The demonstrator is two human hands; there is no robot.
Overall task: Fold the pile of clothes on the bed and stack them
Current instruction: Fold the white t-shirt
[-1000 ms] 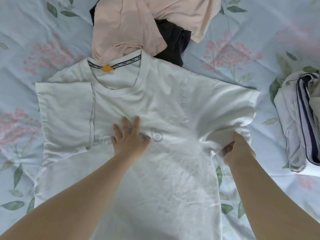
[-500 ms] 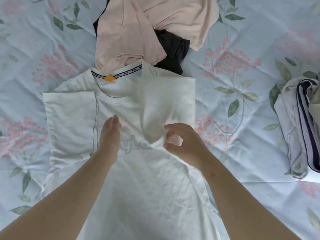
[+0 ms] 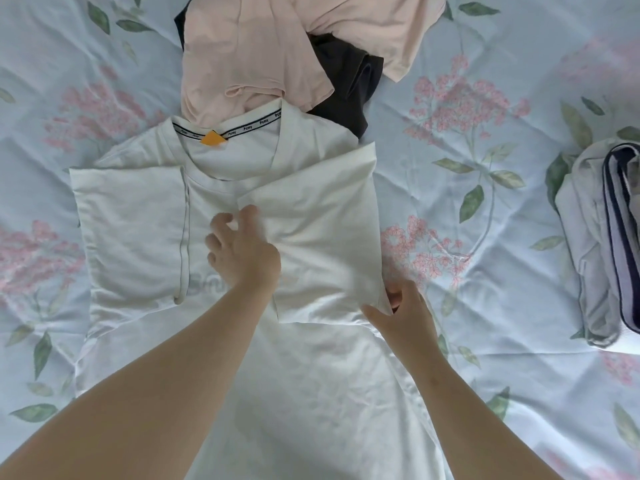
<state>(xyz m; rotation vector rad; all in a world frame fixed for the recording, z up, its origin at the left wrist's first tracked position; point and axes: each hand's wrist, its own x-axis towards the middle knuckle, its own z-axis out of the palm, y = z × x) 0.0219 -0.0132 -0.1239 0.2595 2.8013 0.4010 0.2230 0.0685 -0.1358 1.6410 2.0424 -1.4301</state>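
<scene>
A white T-shirt (image 3: 145,230) with an orange neck tag lies flat on the bed, both sleeves folded in over the chest. My left hand (image 3: 242,251) rests on the middle of the shirt, its fingers loosely curled at the inner edge of the folded right sleeve (image 3: 322,216). My right hand (image 3: 403,313) is at that fold's lower right corner, thumb on top and fingers tucked under the cloth. Beyond the collar lie a pink garment (image 3: 252,53) and a dark garment (image 3: 349,88) in a loose pile.
A folded stack of pale and navy-striped clothes (image 3: 602,237) sits at the right edge. The floral bedsheet (image 3: 467,174) shows between the shirt and that stack, and to the left of the shirt.
My right hand carried the right sleeve over onto the chest, laid it flat, then drew back to the fold's lower corner. My left hand shifted up to the sleeve's inner edge.
</scene>
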